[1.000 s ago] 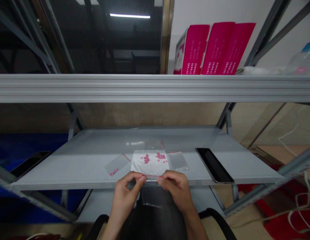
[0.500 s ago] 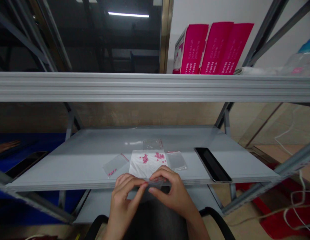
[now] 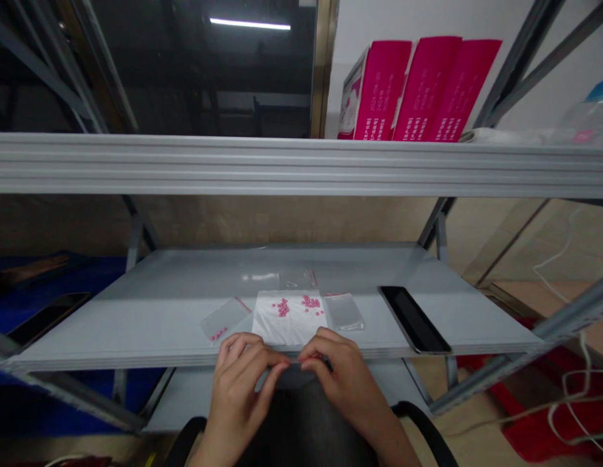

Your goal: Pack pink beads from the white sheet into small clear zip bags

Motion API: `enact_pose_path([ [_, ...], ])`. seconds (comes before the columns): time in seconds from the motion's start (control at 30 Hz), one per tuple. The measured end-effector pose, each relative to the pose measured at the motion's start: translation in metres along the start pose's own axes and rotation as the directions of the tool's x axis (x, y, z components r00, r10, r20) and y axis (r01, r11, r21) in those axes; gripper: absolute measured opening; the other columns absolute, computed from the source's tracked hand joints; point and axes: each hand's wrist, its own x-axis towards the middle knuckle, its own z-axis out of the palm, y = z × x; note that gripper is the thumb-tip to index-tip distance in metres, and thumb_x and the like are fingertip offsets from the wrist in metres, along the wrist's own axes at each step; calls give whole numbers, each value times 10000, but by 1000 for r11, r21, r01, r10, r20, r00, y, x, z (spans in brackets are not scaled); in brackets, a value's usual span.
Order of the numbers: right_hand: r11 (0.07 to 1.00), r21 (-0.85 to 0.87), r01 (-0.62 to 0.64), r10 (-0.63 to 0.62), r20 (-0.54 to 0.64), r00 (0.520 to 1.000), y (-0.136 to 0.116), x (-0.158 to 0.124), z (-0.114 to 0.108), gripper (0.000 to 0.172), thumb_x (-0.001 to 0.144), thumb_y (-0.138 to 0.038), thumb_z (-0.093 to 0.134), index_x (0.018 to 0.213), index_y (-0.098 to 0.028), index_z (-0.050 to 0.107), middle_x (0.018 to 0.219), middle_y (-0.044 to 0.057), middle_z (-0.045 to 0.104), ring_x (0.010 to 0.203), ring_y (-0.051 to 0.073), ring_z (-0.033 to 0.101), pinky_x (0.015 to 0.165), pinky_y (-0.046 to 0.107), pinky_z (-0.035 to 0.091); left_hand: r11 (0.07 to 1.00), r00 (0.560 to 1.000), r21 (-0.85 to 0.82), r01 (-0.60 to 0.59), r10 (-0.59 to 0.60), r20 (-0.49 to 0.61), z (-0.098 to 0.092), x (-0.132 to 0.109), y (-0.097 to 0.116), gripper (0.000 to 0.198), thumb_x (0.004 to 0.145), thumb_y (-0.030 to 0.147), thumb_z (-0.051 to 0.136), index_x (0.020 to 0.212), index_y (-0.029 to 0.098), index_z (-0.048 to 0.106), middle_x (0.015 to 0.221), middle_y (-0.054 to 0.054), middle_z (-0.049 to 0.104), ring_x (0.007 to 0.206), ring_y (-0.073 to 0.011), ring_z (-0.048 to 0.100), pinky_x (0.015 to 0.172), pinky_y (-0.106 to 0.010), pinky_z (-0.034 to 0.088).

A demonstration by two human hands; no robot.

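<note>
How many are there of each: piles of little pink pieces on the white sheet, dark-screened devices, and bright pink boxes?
Pink piles on the white sheet: 2
Dark-screened devices: 2
Bright pink boxes: 3
Total: 7

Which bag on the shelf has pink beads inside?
The bag left of the white sheet: pink beads show in it, none in the bags behind or right of the sheet.

Right of centre, I could pass between zip bag (image 3: 344, 312) and smartphone (image 3: 414, 320). Above centre, the shelf rail (image 3: 301, 167) blocks me.
</note>
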Motion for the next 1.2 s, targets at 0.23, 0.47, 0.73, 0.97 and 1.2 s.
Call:
enact_pose_path([
  [0.23, 997, 56, 52, -55, 49, 997, 3, 14, -7, 194, 792, -34, 575, 728, -180, 685, 740, 17, 687, 735, 164, 629, 691, 271, 447, 998, 998, -25, 51, -50, 39, 2, 8, -10, 134, 934, 167, 533, 835, 215, 610, 760, -13, 657, 758, -189, 561, 712, -315, 401],
  [0.47, 974, 136, -179, 187, -53, 981, 50, 98, -29, 73, 785, -91, 656, 768, -150, 695, 743, 26, 709, 691, 159, 653, 676, 283, 520, 978, 975, -71, 197, -203, -95, -9, 20, -45, 208, 920, 274, 548, 1107, 212, 614, 1001, -68, 695, 951, -223, 645, 828, -344, 500],
  [0.73, 916, -89, -392, 383, -103, 918, 104, 174, -27, 295, 948, -311, 593, 1199, -156, 582, 1155, 78, 632, 942, 201, 655, 790, 391, 571, 911, 885, 79, 405, -369, -284, -11, -11, -94, 215, 901, 353, 533, 967, 181, 643, 934, -83, 681, 894, -253, 633, 811, -404, 507],
  [0.97, 923, -349, -159, 160, -27, 987, 65, 152, -2, 220, 939, -222, 582, 1141, -153, 636, 1232, 110, 617, 1141, 250, 579, 994, 470, 451, 886, 895, 172, 431, -396, -203, -7, -25, -113, 271, 817, 380, 595, 1017, 220, 684, 1088, -96, 685, 1032, -312, 608, 906, -483, 480],
  [1.2, 902, -326, 284, -166, 346, 924, 2, 85, 89, 359, 843, -109, 525, 1166, -190, 659, 1462, 118, 476, 1422, 331, 271, 1123, 595, 200, 871, 890, 200, 448, -416, -186, 7, -38, -120, 157, 829, 319, 575, 807, 216, 692, 968, -88, 721, 936, -295, 641, 870, -452, 497],
])
